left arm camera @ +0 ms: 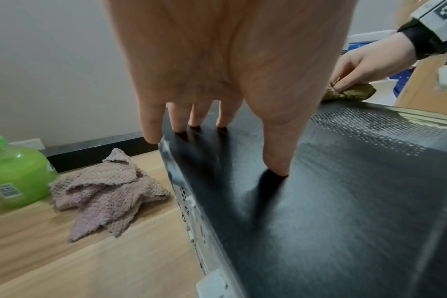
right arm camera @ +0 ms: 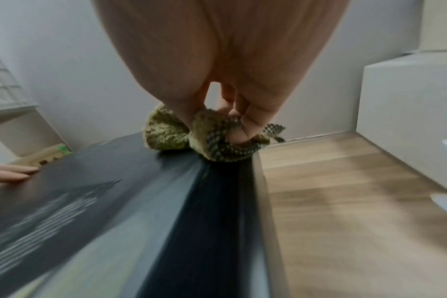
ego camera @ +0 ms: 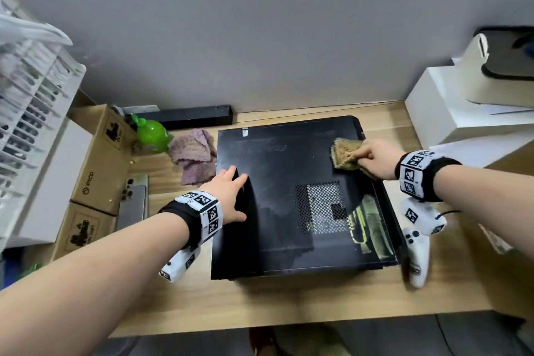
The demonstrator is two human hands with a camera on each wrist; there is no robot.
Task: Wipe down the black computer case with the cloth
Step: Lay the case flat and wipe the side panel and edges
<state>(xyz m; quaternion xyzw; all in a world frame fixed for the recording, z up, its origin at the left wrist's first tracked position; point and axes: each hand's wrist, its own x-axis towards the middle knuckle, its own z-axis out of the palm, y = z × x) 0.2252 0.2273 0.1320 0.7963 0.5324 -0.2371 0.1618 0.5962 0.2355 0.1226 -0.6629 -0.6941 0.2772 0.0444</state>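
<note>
Evidently for steadiness, the left hand (ego camera: pixel 229 196) presses flat, fingers straight, on the black computer case (ego camera: pixel 289 211) lying on the surface (ego camera: pixel 289 303), while the right hand (ego camera: pixel 372 157) grips the cloth (ego camera: pixel 344 153) bunched, probably wiping the case's far right corner.

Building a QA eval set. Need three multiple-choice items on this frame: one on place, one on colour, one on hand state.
1. Where does the pink cloth lie?
A. on the case
B. on the desk left of the case
C. in the right hand

2. What colour is the bottle?
A. green
B. red
C. blue

3. How is the left hand?
A. gripping a cloth
B. clenched in the air
C. flat on the black computer case

Key: 1 B, it sits beside the case's left edge; 2 A, plainly green; 3 C, straight fingers press the panel while the right hand grips the yellow-green cloth.
</note>
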